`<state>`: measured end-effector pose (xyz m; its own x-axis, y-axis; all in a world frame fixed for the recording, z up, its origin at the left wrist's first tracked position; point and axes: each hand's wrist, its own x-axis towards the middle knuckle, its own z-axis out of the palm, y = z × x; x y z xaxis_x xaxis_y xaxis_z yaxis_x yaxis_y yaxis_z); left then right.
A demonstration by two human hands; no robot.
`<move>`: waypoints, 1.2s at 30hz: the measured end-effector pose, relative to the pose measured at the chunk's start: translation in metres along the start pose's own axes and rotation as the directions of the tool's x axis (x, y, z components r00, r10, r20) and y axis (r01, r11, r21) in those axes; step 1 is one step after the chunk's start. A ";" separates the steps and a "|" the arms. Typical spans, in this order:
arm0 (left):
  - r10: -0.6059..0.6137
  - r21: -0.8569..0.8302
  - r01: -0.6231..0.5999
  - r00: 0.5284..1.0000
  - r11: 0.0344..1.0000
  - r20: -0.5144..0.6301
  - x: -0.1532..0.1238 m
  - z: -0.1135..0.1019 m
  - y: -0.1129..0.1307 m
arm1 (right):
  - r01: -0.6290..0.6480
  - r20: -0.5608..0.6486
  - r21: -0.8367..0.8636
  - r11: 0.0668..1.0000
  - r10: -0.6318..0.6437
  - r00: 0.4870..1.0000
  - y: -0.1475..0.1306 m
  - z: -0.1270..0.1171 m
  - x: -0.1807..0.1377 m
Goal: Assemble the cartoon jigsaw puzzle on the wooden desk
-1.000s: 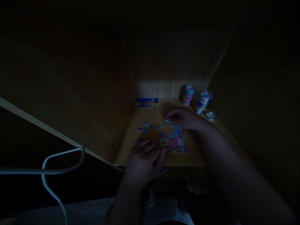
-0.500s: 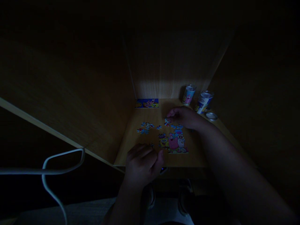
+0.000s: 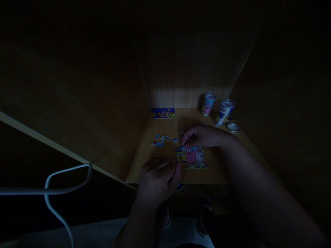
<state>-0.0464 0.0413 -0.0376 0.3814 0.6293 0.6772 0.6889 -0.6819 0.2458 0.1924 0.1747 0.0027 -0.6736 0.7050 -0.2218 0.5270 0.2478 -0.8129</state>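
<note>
The scene is very dark. A partly joined cartoon jigsaw (image 3: 192,157) lies on a small wooden desk (image 3: 155,165). My right hand (image 3: 204,136) reaches over its top edge, fingertips pinched at a small piece right above the joined part. My left hand (image 3: 157,179) rests at the desk's near edge, just left of the jigsaw, fingers curled; what they hold, if anything, is hidden. A cluster of loose pieces (image 3: 160,140) lies further left.
A picture card (image 3: 162,113) leans at the back wall. Two printed cans (image 3: 208,103) (image 3: 224,111) and a round lid (image 3: 232,127) stand at the back right. Wooden walls close in on both sides. A white cable (image 3: 64,172) hangs at the left.
My right hand has moved nearer, from the loose pieces down to the top edge of the joined jigsaw. My left hand drew back a little from the jigsaw toward the desk's edge.
</note>
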 end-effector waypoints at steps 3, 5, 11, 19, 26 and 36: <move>-0.001 0.011 0.001 1.000 1.000 0.011 -0.001 0.001 -0.001 | 0.002 -0.022 -0.027 1.000 -0.003 1.000 -0.001 -0.001 0.000; -0.004 0.013 0.003 1.000 1.000 0.021 -0.001 0.001 -0.001 | 0.013 -0.026 -0.045 0.999 -0.014 1.000 -0.002 -0.002 0.000; -0.040 0.005 0.040 0.996 0.999 0.078 -0.002 0.002 -0.001 | 0.023 -0.016 -0.073 0.997 -0.024 1.000 -0.003 -0.002 0.000; -0.069 -0.122 0.094 0.978 0.988 0.197 0.009 -0.001 0.002 | 0.009 -0.026 -0.074 0.997 -0.011 1.000 -0.005 -0.002 -0.002; -0.064 -0.094 0.089 0.969 0.992 0.240 0.010 -0.001 0.002 | 0.019 0.005 -0.059 0.998 -0.019 1.000 0.000 -0.001 0.001; -0.081 -0.075 0.105 0.957 0.992 0.278 0.010 0.000 0.001 | 0.045 -0.017 -0.047 0.998 -0.046 0.999 0.000 0.000 0.001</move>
<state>-0.0421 0.0471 -0.0303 0.4808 0.7611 0.4354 0.6773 -0.6377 0.3668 0.1918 0.1757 0.0028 -0.6880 0.7043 -0.1752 0.5203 0.3103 -0.7956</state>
